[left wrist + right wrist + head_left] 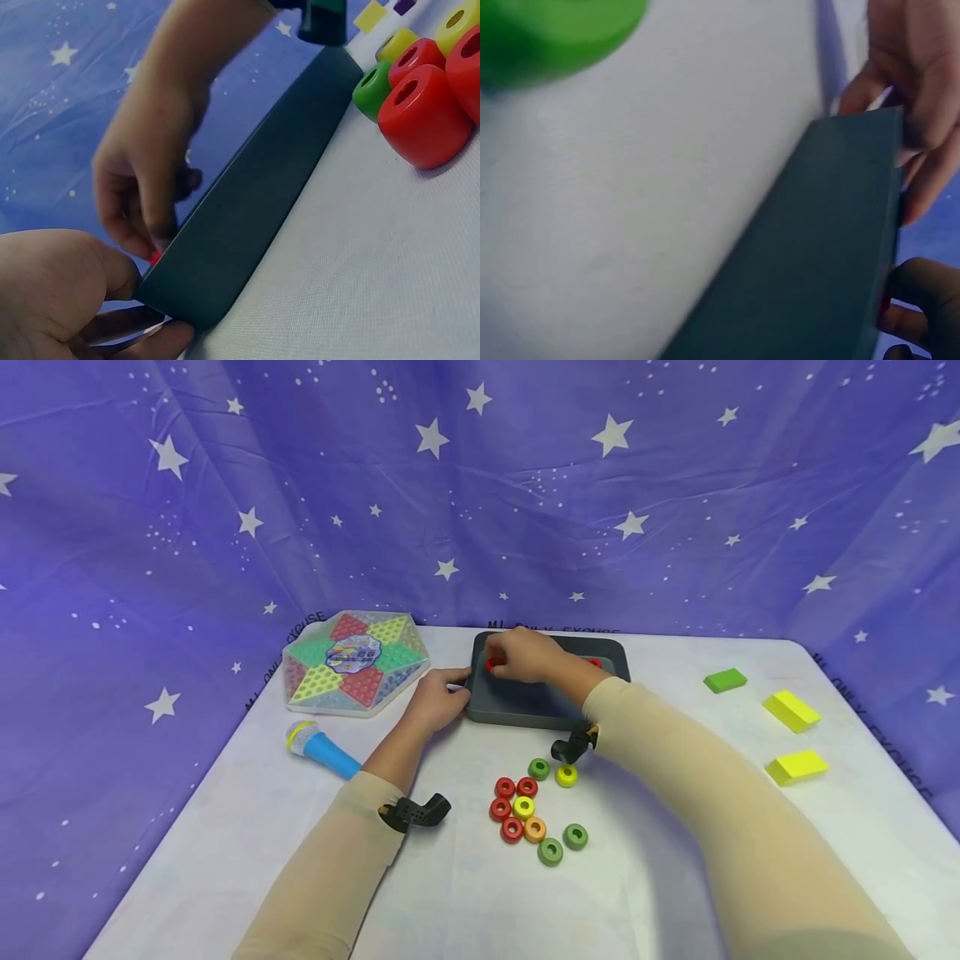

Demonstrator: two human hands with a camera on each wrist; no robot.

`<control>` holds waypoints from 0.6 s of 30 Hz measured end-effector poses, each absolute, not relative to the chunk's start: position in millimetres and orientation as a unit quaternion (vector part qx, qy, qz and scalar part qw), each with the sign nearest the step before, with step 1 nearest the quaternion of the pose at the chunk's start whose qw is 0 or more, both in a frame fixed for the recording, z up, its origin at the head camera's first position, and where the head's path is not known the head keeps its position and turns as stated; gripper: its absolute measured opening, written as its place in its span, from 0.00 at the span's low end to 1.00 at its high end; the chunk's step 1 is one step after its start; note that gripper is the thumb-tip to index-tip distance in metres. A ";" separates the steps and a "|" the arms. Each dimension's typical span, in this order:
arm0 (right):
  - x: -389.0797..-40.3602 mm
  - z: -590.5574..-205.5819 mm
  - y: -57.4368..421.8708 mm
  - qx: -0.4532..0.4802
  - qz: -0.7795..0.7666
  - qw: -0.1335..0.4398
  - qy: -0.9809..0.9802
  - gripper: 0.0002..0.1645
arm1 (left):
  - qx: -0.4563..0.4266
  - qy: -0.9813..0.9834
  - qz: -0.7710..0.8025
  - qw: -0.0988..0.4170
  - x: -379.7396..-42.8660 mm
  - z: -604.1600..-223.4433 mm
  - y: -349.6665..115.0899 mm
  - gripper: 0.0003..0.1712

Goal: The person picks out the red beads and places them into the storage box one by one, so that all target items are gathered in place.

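Observation:
A dark grey tray (pixel 517 714) stands at the back middle of the table. My left hand (pixel 437 700) holds its left side; in the left wrist view, the thumb and fingers (pixel 174 341) sit around the tray's corner. Reaching over the tray, my right hand (pixel 525 656) pinches a red ring bead (pixel 491 665) inside, near the left end. Another red bead (pixel 594 662) shows at the tray's far right, partly behind the right forearm. The tray's front wall (pixel 232 217) hides most of its inside from both wrist views.
Several red, green, yellow and orange beads (pixel 512 829) lie in front of the tray. Leftward are a blue toy microphone (pixel 330 753) and a hexagonal Chinese checkers box (pixel 356 660). A green block (pixel 725 681) and two yellow blocks (pixel 797 767) lie at right.

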State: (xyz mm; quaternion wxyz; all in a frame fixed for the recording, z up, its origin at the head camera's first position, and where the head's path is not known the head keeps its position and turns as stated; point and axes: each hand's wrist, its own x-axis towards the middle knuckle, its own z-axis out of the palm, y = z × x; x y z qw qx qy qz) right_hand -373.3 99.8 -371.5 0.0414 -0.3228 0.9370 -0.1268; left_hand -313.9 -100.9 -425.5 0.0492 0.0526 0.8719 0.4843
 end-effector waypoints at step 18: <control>-360.9 -385.2 108.8 -0.298 -0.162 0.038 0.940 0.19 | 0.048 0.872 0.484 0.055 -310.6 -423.3 -102.4 0.31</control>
